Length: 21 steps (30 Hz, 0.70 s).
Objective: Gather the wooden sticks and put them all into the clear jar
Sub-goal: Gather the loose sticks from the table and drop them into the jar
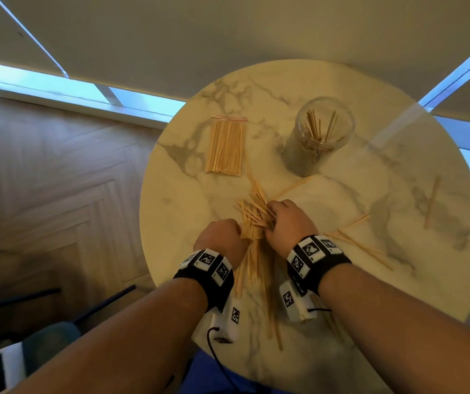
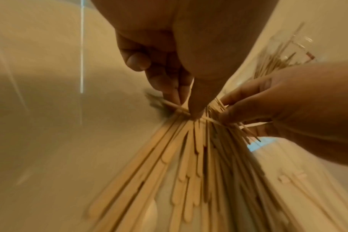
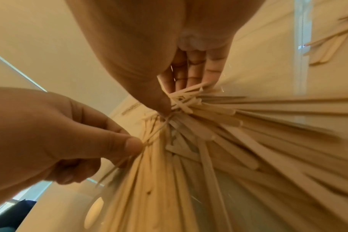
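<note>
Round marble tabletop [image 1: 399, 280]. Clear jar [image 1: 317, 137] upright at far side, open-topped, a few thin sticks standing inside. Sealed clear bag [image 1: 226, 146] flat to its left, packed with sticks. Loose sticks [image 1: 252, 223]: pale, flat, thin; main pile fanned at centre, strays to the right. Left hand [image 1: 219, 237] and right hand [image 1: 288, 223] both curled around the pile from either side, each grip closed on sticks
</note>
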Tool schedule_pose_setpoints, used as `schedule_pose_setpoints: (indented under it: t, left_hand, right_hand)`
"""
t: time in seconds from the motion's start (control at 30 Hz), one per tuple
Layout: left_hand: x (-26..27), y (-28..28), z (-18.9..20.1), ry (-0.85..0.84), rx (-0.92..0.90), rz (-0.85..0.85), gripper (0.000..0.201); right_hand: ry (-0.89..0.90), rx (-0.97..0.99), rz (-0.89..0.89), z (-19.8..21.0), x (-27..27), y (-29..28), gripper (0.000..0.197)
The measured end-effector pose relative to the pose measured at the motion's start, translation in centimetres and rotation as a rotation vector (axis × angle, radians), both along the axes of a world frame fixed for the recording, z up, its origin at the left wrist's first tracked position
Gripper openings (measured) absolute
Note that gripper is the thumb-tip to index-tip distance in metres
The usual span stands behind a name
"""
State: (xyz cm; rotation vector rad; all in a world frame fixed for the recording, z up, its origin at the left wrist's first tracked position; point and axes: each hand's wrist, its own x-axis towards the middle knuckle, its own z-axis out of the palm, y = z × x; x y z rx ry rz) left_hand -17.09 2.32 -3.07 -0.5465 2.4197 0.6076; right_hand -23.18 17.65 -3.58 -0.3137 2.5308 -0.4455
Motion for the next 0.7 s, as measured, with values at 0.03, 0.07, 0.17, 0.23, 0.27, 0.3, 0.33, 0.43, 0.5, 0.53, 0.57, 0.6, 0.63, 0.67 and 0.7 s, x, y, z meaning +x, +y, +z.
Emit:
schedule_pose_setpoints:
  t: [0.03,0.07,0.17,0.23,0.27,0.3,0.33,0.43,0.5,0.53,0.57,0.6,0.63,0.67,0.7]
  left_hand:
    - [-0.1,0.0,-0.1,-0.005,0.029,0.025,0.025]
    - [-0.1,0.0,-0.2,-0.002,0.049,0.043,0.023]
    - [0.0,0.4,-0.3,0.008,0.097,0.012,0.031]
    - [0.4,0.8,-0.1,0.021,0.113,-0.076,0.032]
    - [0.6,0.8,-0.1,0.031,0.119,-0.123,0.032]
    - [0.7,0.9,-0.1,0.041,0.121,-0.163,0.034]
    - [0.9,0.8,-0.2,0.043,0.123,-0.193,0.037]
    - [1.2,0.6,-0.6,0.043,0.166,-0.224,0.036]
    - [1.5,0.5,-0.8,0.062,0.210,-0.216,0.038]
    - [1.7,0.4,-1.0,0.079,0.226,-0.218,0.040]
    - [1.8,0.4,-1.1,0.099,0.238,-0.223,0.039]
    - [1.9,0.3,-1.2,0.108,0.250,-0.228,0.037]
    - [2.0,0.3,-1.2,0.112,0.264,-0.231,0.034]
    - [2.1,0.2,-1.2,0.113,0.277,-0.226,0.034]
    - [2.1,0.1,-1.3,0.112,0.287,-0.209,0.039]
  right_hand:
    - [0.003,0.004,-0.015,0.1,0.0,-0.1,0.050]
    - [0.004,0.021,-0.030,0.1,0.0,-0.2,0.053]
    - [-0.012,0.093,-0.056,0.1,0.1,-0.5,0.060]
    - [-0.032,0.074,-0.085,-0.1,0.0,-1.0,0.057]
    - [-0.039,0.058,-0.110,-0.1,-0.1,-1.2,0.055]
    - [-0.044,0.044,-0.138,-0.2,-0.3,-1.5,0.054]
    - [-0.047,0.031,-0.169,-0.2,-0.6,-1.8,0.053]
    - [-0.067,0.026,-0.225,-0.1,-1.0,-2.7,0.056]
    - [-0.050,0.066,-0.202,-0.2,-0.8,-3.1,0.058]
    - [-0.035,0.086,-0.187,-0.3,-0.7,-3.3,0.054]
    - [-0.025,0.101,-0.177,-0.4,-0.6,-3.4,0.049]
    - [-0.027,0.118,-0.172,-0.5,-0.6,-3.6,0.044]
    - [-0.037,0.136,-0.169,-0.6,-0.5,-3.7,0.042]
    - [-0.049,0.152,-0.168,-0.6,-0.4,-3.8,0.041]
    - [-0.056,0.163,-0.168,-0.7,-0.3,-3.8,0.043]
